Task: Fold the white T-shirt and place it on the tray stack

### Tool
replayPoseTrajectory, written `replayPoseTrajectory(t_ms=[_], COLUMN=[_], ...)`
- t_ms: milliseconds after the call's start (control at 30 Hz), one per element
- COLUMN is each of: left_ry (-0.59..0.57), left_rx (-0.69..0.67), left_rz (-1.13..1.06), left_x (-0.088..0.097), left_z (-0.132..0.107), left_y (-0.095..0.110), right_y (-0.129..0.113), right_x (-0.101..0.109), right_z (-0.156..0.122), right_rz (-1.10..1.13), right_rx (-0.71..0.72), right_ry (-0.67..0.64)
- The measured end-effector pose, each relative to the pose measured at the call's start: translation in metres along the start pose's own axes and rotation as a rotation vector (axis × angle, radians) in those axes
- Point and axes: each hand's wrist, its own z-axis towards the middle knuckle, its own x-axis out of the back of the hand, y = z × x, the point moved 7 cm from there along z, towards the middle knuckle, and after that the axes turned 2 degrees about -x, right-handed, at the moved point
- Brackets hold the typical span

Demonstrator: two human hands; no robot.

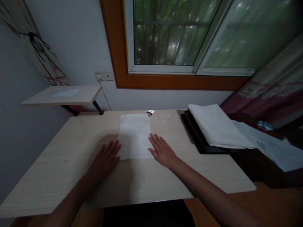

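A white rectangular sheet (136, 135), paper or cloth, I cannot tell which, lies flat on the pale wooden desk (163, 183). My left hand (106, 156) rests with fingers stretched out at the sheet's left edge, near its lower corner. On the other side, my right hand (162, 149) lies flat, its fingertips at the sheet's right edge. Neither hand grips anything. A shadow falls across the left part of the sheet and the desk around my left hand.
At the desk's right, folded white cloth (215, 129) lies on a black flat item (191, 129). A raised shelf (87, 91) with a paper slip (65, 92) stands at the back left. Behind are a wall socket (103, 75) with a cable and a window (175, 34).
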Motion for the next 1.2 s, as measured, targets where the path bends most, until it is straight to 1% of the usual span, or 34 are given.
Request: replayPoseTrajectory(t_ms=[67,200,267,333,433,567,700,800,867,933,1067,1200], left_ry=[0.004,0.030,0.051,0.080,0.104,0.094,0.102,0.126,0.148,0.179,0.218,0.223], left_rx=[-0.040,-0.084,-0.102,-0.119,-0.142,-0.157,-0.124,-0.088,-0.070,-0.056,-0.021,0.138], left_rz=[-0.020,-0.063,-0.081,-0.096,-0.082,-0.037,-0.048,-0.068,-0.118,-0.218,-0.501,-0.696], left_x=[0.002,0.008,0.012,0.017,0.023,0.026,0.027,0.030,0.032,0.035,0.042,0.053], left_z=[-0.008,-0.016,-0.016,-0.014,-0.009,-0.004,-0.001,0.002,0.004,0.005,0.007,0.011], left_y=[-0.003,-0.006,-0.006,-0.005,-0.003,0.001,0.007,0.009,0.009,0.007,0.003,0.001], right_y=[0.004,0.003,-0.001,-0.006,-0.011,-0.015,-0.020,-0.019,-0.017,-0.015,-0.007,0.005], right_x=[0.006,0.026,0.035,0.040,0.042,0.040,0.039,0.046,0.053,0.062,0.074,0.079], right_z=[-0.005,-0.012,-0.015,-0.018,-0.020,-0.021,-0.022,-0.020,-0.017,-0.015,-0.012,-0.011], right_rz=[0.035,0.151,0.201,0.206,0.156,0.078,0.041,0.087,0.178,0.312,0.560,0.713], right_rx=[0.009,0.029,0.081,0.147,0.217,0.271,0.300,0.268,0.227,0.189,0.089,-0.060], right_ry=[0.003,0.051,0.062,0.061,0.062,0.058,0.067,0.092,0.119,0.155,0.222,0.220])
